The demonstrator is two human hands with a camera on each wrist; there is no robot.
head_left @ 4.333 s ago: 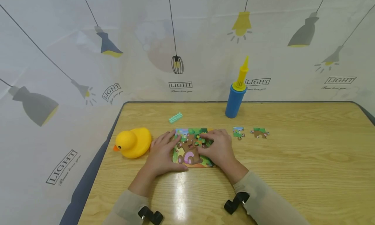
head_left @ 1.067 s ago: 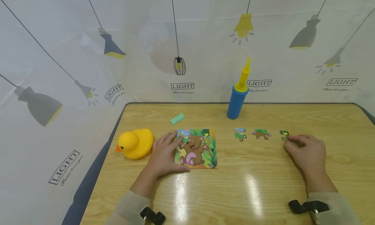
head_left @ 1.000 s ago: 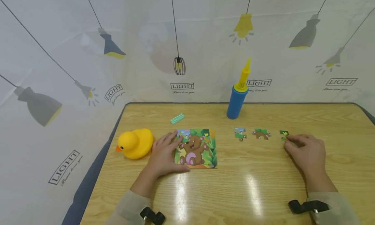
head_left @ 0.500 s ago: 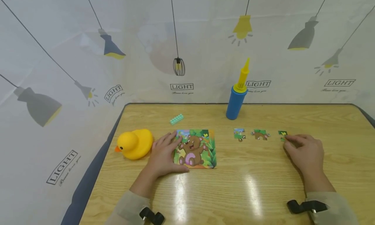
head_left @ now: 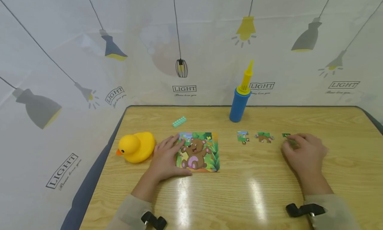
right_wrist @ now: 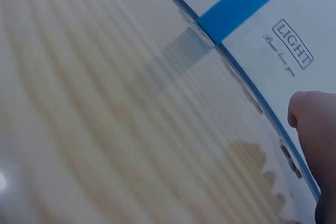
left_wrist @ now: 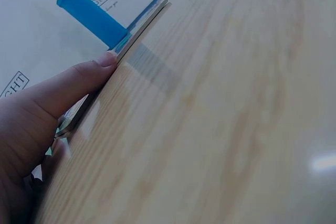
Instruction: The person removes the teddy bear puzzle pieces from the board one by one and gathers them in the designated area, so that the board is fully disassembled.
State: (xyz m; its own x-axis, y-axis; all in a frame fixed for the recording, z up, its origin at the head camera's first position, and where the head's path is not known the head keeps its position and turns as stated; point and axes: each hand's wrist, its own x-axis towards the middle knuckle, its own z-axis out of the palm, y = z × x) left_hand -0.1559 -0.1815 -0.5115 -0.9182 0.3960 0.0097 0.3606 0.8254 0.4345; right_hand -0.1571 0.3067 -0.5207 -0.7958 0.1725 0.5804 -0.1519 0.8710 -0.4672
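Note:
A bear jigsaw board (head_left: pixel 198 152) lies flat on the wooden table (head_left: pixel 239 196). My left hand (head_left: pixel 166 157) rests on its left edge with straight fingers; the left wrist view shows the thumb (left_wrist: pixel 68 85) against the board's edge (left_wrist: pixel 144 24). To the right lie two loose pieces (head_left: pixel 242 136) (head_left: pixel 264 137) and a small green piece (head_left: pixel 285 135). My right hand (head_left: pixel 303 152) lies over the green piece and partly covers it, its fingers relaxed. One finger (right_wrist: pixel 315 124) shows in the right wrist view.
A yellow rubber duck (head_left: pixel 135 147) sits just left of my left hand. A mint toy brick (head_left: pixel 179 121) lies behind the board. A blue pump with a yellow nozzle (head_left: pixel 239 102) stands at the back, also seen as the pump (left_wrist: pixel 92 17) and the pump (right_wrist: pixel 241 3).
My right hand carried a piece from the board to the right earlier. Over the last second it has slid slightly left over the green piece. The left hand has stayed put.

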